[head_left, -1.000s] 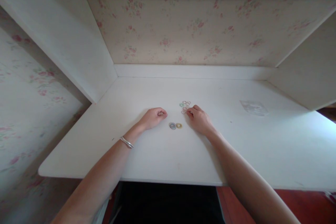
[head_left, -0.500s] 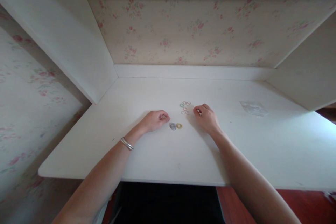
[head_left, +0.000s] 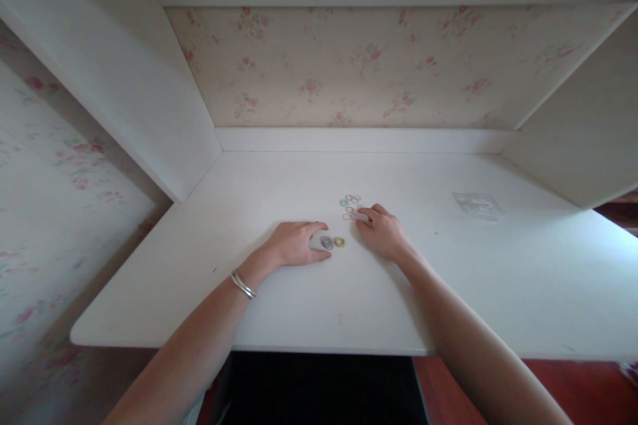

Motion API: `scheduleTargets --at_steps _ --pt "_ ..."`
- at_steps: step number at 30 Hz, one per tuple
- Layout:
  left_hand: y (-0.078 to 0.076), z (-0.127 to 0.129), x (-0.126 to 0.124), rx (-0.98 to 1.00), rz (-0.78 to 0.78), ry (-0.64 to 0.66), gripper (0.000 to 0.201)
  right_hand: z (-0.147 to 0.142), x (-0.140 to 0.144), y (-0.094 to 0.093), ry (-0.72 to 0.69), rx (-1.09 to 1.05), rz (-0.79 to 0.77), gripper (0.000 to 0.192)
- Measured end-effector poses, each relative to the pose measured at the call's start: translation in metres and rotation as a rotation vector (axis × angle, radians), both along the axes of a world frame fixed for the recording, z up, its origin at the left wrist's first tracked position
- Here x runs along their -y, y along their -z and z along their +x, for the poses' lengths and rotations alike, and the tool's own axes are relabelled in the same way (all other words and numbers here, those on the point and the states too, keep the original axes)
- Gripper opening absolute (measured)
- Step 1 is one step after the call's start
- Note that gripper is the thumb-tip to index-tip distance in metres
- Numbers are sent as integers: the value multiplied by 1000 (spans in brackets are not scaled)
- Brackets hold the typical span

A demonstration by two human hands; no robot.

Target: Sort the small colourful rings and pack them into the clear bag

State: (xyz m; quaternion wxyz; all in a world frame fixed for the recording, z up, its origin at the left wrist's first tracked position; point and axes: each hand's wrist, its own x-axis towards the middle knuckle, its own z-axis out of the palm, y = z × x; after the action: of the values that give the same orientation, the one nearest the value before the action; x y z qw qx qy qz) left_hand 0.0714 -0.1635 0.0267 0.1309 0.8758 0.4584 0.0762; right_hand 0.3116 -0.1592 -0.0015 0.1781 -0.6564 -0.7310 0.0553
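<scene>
Small rings on bench: light, thin, slippery; pinch by rim. My left hand touches grey ring, grip loose; right hand fingertips on pink ring, holding nothing.

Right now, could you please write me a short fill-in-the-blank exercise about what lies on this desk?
1. The left hand rests beside a grey ring and a ____ ring.
2. A metal ____ sits on the left wrist.
3. The right hand touches the cluster of small rings with its ____.
4. A clear plastic bag lies to the ____ of both hands.

Missing words: yellow; bracelet; fingers; right
</scene>
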Motion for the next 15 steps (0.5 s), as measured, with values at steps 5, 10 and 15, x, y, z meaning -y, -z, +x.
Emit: scheduleTargets --at_steps 5,10,15 --pt "2 4 3 -42 17 -17 54 -3 0 -2 7 54 -48 36" --pt "5 3 0 15 36 -27 40 -2 0 -2 -10 46 -47 35" --pt "8 1 -2 70 37 -32 30 -1 1 -1 -19 2 -32 30"
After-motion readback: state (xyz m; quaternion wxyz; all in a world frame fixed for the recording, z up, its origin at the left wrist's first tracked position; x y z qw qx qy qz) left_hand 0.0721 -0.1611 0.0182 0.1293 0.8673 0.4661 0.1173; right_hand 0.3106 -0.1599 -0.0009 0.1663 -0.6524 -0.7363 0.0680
